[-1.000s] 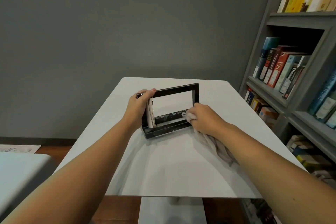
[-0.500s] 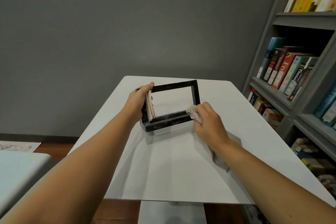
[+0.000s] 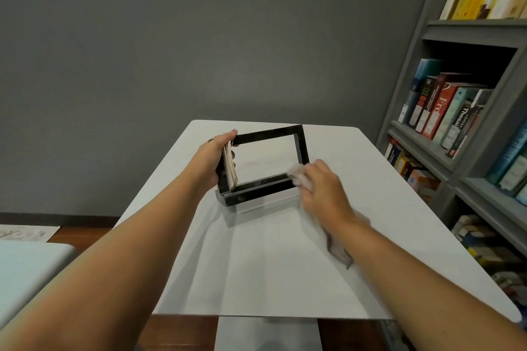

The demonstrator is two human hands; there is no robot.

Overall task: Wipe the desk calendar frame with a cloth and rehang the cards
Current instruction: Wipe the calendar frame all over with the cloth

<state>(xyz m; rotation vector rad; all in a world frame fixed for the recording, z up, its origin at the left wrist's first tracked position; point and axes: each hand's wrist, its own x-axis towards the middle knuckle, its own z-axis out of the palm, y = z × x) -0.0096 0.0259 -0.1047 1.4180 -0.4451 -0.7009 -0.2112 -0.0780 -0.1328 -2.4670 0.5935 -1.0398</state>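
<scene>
A black rectangular calendar frame (image 3: 271, 134) stands upright near the far middle of the white table (image 3: 273, 271). My left hand (image 3: 209, 161) grips the frame's left post together with a stack of pale cards (image 3: 229, 169) pressed against it. My right hand (image 3: 323, 189) holds a bunched pale cloth (image 3: 298, 177) against the frame's lower right corner, where the bottom bar meets the right post. The cloth's tail (image 3: 338, 251) trails under my right wrist onto the table.
A grey bookshelf (image 3: 467, 128) full of books runs along the right side, close to the table's right edge. A grey wall stands behind the table. Another pale surface (image 3: 25, 262) sits at lower left, with wooden floor between.
The frame has tipped more upright. My right hand with the cloth has slid right along the bottom bar to the lower right corner. My left hand keeps its grip.
</scene>
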